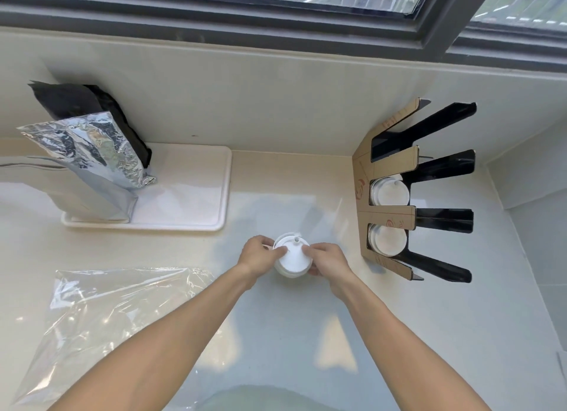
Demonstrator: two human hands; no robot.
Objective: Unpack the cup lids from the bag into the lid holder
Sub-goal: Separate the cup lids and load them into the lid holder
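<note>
Both hands are holding one stack of white cup lids (293, 258) over the table (276, 334), roughly midway between the empty bag and the lid holder.

Left of the fingers, well apart, one clear plastic bag (122, 312) is lying flat on the table; no lids are showing inside it. Beyond it, one white tray (196, 192) is carrying two upright pouches: one silver foil pouch (92, 152) and one black pouch (89, 103) behind it.

The left hand (259, 255) is pressing the stack's left side, fingers (280, 251) curled over the top lid. The right hand (326, 260) is mirroring it on the right side, fingers closed against the rim. The stack's axis is standing nearly upright, spout side up. The number of lids in the stack cannot be told.

Right of the fingers, near but not touching, one black lid holder (441, 220) with brown protective paper on its front is standing against the wall. Three slots are visible between its four black prongs. The top slot is empty; the middle slot (389, 191) and bottom slot (387, 240) are each holding lids.

Judgement: the right hand is nearer the holder. The next move probably calls for carrying the stack rightward to the empty top slot.
</note>
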